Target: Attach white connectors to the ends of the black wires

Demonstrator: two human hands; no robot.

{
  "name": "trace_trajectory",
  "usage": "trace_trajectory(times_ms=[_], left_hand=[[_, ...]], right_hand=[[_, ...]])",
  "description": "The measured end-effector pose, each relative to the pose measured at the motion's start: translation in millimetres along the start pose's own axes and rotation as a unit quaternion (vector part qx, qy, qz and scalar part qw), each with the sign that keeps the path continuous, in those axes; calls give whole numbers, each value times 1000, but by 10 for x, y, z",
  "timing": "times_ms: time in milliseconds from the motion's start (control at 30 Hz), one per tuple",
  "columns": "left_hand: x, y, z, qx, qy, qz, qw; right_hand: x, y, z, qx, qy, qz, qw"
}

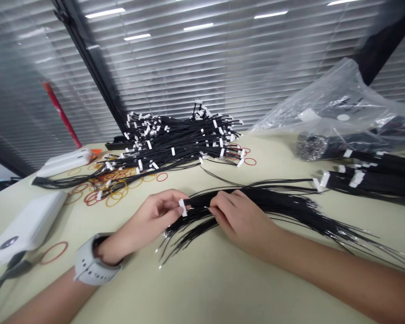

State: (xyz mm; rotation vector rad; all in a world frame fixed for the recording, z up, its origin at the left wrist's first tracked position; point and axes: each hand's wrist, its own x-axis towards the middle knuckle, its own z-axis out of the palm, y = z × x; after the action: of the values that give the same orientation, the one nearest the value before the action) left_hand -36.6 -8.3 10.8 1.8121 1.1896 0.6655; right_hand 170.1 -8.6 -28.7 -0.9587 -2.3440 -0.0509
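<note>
Above the tabletop (202,290), left fingers (171,218) grasp a white connector (182,208), right fingers (220,204) a wire (206,207), seemingly for fitting, which needs exact alignment.

The left forearm (54,297) slants up from the lower left, the right forearm (324,274) from the lower right, both bare. The two hands meet near the middle, fingertips facing each other, close but apart. The left hand (162,213) pinches between its extended thumb (171,217) and bent index finger. The right hand (241,220) lies back upward, its fingers curled, thumb and index tips pressed into a pinch. The right wrist (276,243) is nearly straight.
</note>
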Motion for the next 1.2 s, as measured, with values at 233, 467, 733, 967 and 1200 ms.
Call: trace_trajectory(times_ms=[233, 467, 733, 967, 1200], left_hand=[[-17, 55, 65, -1, 2, -11, 1000], [-17, 32, 56, 18, 14, -8, 1000], [-36, 26, 92, 21, 7, -11, 1000], [-60, 60, 132, 12, 14, -24, 1000], [-41, 29, 127, 12, 20, -15, 1000]], right_hand=[[8, -8, 8, -31, 7, -25, 999], [22, -11, 18, -33, 31, -52, 998], [-17, 2, 57, -58, 31, -77, 995], [-27, 4, 68, -27, -12, -73, 997], [-15, -62, -5, 72, -76, 0, 995]])
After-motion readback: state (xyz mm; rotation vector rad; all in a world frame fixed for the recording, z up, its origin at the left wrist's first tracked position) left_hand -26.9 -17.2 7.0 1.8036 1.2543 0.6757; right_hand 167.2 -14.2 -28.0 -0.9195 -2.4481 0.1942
